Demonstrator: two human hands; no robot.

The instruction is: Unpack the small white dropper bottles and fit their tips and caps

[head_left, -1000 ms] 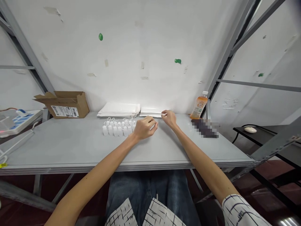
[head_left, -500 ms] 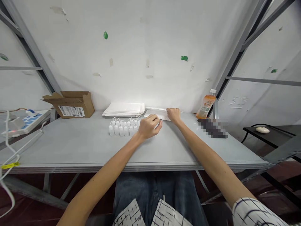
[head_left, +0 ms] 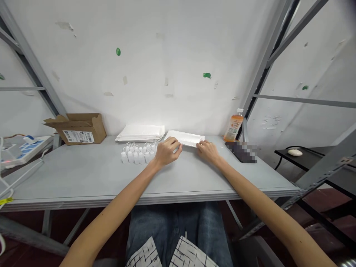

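Observation:
A flat white bag [head_left: 185, 138] is lifted slightly off the grey table [head_left: 83, 174] between my two hands. My left hand [head_left: 166, 152] grips its left edge with curled fingers. My right hand [head_left: 208, 150] pinches its right edge. Just left of my left hand stands a cluster of several small white bottles [head_left: 137, 154] with looped caps. Behind them lies a stack of white bags [head_left: 140, 132] against the wall.
An open cardboard box [head_left: 76, 128] sits at the back left. An orange drink bottle [head_left: 233, 126] stands at the back right beside a blurred dark object [head_left: 241, 152]. Metal shelf uprights frame both sides. A scale-like device [head_left: 16, 148] lies far left.
My right hand pulled a white bag off the back pile toward me, and my left hand moved over to take its left edge. The bag now sits between both hands.

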